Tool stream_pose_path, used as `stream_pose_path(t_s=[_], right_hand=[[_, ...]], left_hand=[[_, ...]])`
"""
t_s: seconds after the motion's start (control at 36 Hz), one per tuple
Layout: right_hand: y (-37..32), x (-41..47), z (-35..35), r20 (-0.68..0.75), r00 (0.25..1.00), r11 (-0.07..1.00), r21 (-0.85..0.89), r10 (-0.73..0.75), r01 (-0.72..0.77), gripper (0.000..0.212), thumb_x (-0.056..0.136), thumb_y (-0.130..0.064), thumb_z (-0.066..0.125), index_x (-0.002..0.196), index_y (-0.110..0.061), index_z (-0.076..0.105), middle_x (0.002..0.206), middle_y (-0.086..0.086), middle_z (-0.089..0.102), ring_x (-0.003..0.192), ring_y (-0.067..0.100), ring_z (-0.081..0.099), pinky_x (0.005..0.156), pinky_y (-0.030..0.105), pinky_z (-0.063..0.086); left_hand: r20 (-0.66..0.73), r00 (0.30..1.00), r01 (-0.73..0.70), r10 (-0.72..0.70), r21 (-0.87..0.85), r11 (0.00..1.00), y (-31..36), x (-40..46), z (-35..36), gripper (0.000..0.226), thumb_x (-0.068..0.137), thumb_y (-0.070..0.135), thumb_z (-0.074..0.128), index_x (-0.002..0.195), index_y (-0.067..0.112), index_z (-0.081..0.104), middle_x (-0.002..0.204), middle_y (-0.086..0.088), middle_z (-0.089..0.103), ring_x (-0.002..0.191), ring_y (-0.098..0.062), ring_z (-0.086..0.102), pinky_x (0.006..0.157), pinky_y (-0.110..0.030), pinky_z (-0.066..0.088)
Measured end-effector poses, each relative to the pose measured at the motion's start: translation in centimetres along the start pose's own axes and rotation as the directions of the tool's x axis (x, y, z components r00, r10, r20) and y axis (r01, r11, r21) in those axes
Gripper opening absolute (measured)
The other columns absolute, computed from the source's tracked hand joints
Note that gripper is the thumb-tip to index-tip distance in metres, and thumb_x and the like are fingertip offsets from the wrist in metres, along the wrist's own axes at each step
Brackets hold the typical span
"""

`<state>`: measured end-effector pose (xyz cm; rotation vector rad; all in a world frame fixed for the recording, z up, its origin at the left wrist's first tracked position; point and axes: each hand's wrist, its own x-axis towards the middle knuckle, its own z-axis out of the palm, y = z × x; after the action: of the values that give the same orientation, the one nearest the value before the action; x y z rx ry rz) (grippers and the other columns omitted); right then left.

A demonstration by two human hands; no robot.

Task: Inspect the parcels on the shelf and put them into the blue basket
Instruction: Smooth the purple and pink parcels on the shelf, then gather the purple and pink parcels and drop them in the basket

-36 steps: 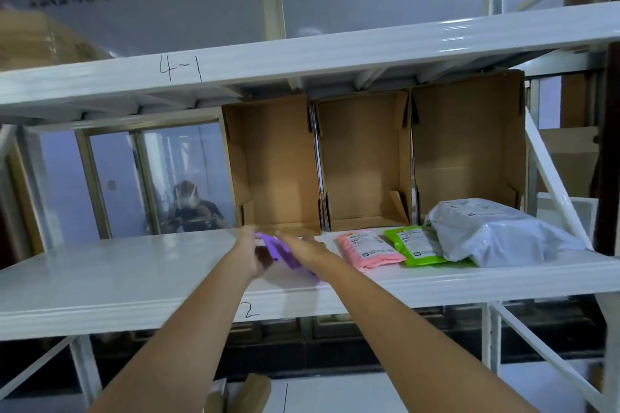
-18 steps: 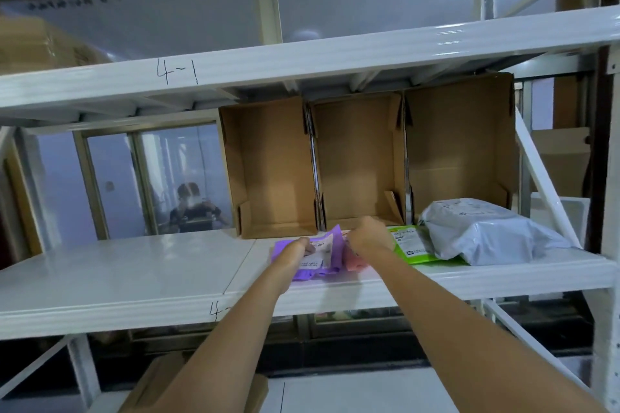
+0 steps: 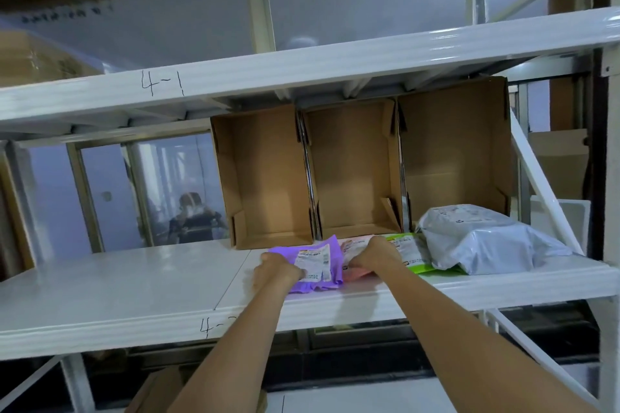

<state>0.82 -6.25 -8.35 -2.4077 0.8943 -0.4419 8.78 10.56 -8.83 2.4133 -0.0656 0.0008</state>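
Observation:
A purple parcel (image 3: 315, 261) with a white label is lifted and tilted over the white shelf (image 3: 134, 285), label facing me. My left hand (image 3: 275, 270) grips its left edge. My right hand (image 3: 372, 255) holds its right edge, resting over a pink parcel (image 3: 355, 275) that lies flat beneath. A green parcel (image 3: 411, 253) lies to the right, partly under a large grey parcel (image 3: 483, 241). The blue basket is not in view.
Three open cardboard boxes (image 3: 355, 171) stand on their sides at the back of the shelf. An upper shelf beam (image 3: 302, 67) marked "4-1" runs overhead. A diagonal white brace (image 3: 540, 184) crosses at the right. A person sits behind a window (image 3: 193, 214) at the left.
Both hands moved right along the shelf with the purple parcel and turned it up, so its label now faces me. The right hand now covers the pink parcel.

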Motion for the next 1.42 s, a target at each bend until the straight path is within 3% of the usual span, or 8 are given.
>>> stream_pose_path(t_s=[0.22, 0.39, 0.64, 0.78, 0.89, 1.0, 1.19, 1.42], right_hand=[[1.0, 0.5, -1.6, -0.277, 0.944, 0.885, 0.464, 0.177, -0.030, 0.039, 0.088, -0.016, 0.058, 0.122, -0.001, 0.047, 0.116, 0.019, 0.064, 0.108, 0.036, 0.061, 0.082, 0.036, 0.048], [-1.2, 0.0, -1.3, -0.093, 0.983, 0.636, 0.771, 0.156, -0.028, 0.039, 0.081, -0.018, 0.072, 0.114, -0.001, 0.061, 0.104, 0.015, 0.069, 0.088, 0.029, 0.064, 0.066, 0.035, 0.052], [-3.3, -3.9, 4.4, -0.050, 0.990, 0.887, 0.450, 0.134, -0.098, 0.044, 0.089, -0.033, 0.062, 0.120, -0.005, 0.051, 0.121, 0.014, 0.063, 0.113, 0.030, 0.059, 0.086, 0.032, 0.047], [-3.5, -4.1, 4.1, -0.028, 0.991, 0.910, 0.400, 0.131, -0.109, 0.045, 0.086, -0.034, 0.067, 0.120, -0.007, 0.055, 0.121, 0.011, 0.064, 0.113, 0.027, 0.060, 0.085, 0.030, 0.048], [-3.5, -4.6, 3.9, -0.022, 0.994, 0.921, 0.378, 0.111, -0.095, 0.045, 0.082, -0.036, 0.071, 0.116, -0.008, 0.059, 0.117, 0.011, 0.064, 0.111, 0.027, 0.059, 0.085, 0.030, 0.047], [-3.7, -5.0, 3.7, -0.037, 0.992, 0.943, 0.318, 0.118, -0.100, 0.051, 0.075, -0.043, 0.072, 0.116, -0.015, 0.059, 0.125, 0.013, 0.049, 0.122, 0.029, 0.044, 0.097, 0.033, 0.038], [-3.4, -7.3, 2.4, 0.022, 0.998, 0.514, 0.856, 0.064, -0.052, 0.063, 0.067, -0.028, 0.089, 0.104, -0.004, 0.043, 0.088, 0.001, 0.063, 0.091, 0.023, 0.065, 0.084, 0.040, 0.055], [-1.1, -10.0, 2.6, 0.043, 0.998, 0.445, 0.896, -0.055, -0.014, 0.030, 0.070, -0.019, 0.087, 0.093, -0.011, 0.069, 0.087, 0.007, 0.076, 0.072, 0.018, 0.074, 0.057, 0.029, 0.058]], left_hand=[[0.081, 0.996, 0.043, -0.036, -0.084, 0.996, 0.0, 0.0, -1.3, 0.076, 0.070, 0.038, 0.083, 0.128, 0.006, 0.046, 0.130, -0.010, 0.053, 0.117, -0.024, 0.055, 0.088, -0.031, 0.047], [0.105, 0.994, 0.052, -0.034, -0.173, 0.984, 0.6, 0.1, -1.3, 0.046, 0.084, 0.016, 0.070, 0.122, 0.000, 0.052, 0.113, -0.014, 0.055, 0.111, -0.028, 0.055, 0.094, -0.037, 0.052], [0.175, 0.985, 0.101, -0.006, -0.539, 0.836, 1.5, -1.4, -1.5, 0.007, 0.088, 0.005, 0.059, 0.087, -0.001, 0.062, 0.086, -0.017, 0.063, 0.075, -0.027, 0.059, 0.075, -0.037, 0.058], [0.265, 0.963, 0.122, 0.048, -0.587, 0.800, -0.9, 4.0, 1.3, 0.087, 0.019, 0.030, 0.095, 0.094, 0.001, 0.060, 0.097, -0.016, 0.070, 0.084, -0.031, 0.070, 0.075, -0.047, 0.059], [0.276, 0.950, 0.048, 0.149, -0.596, 0.801, -0.5, -1.0, -1.1, 0.034, 0.065, -0.001, 0.084, 0.084, 0.003, 0.057, 0.097, -0.012, 0.064, 0.091, -0.027, 0.064, 0.086, -0.042, 0.054], [0.294, 0.923, 0.007, 0.248, -0.656, 0.754, -1.3, -0.6, -1.3, 0.038, 0.067, -0.013, 0.076, 0.101, -0.002, 0.064, 0.112, -0.019, 0.068, 0.099, -0.033, 0.067, 0.090, -0.048, 0.054], [0.405, 0.803, -0.027, 0.438, -0.709, 0.704, -3.9, -1.6, -2.3, 0.043, 0.070, -0.013, 0.074, 0.109, 0.002, 0.063, 0.108, -0.014, 0.071, 0.094, -0.029, 0.069, 0.084, -0.043, 0.057], [0.523, 0.673, 0.035, 0.523, -0.729, 0.684, -5.3, -3.2, -3.2, 0.038, 0.077, -0.006, 0.072, 0.110, 0.009, 0.062, 0.109, -0.010, 0.071, 0.102, -0.025, 0.067, 0.083, -0.039, 0.057]])
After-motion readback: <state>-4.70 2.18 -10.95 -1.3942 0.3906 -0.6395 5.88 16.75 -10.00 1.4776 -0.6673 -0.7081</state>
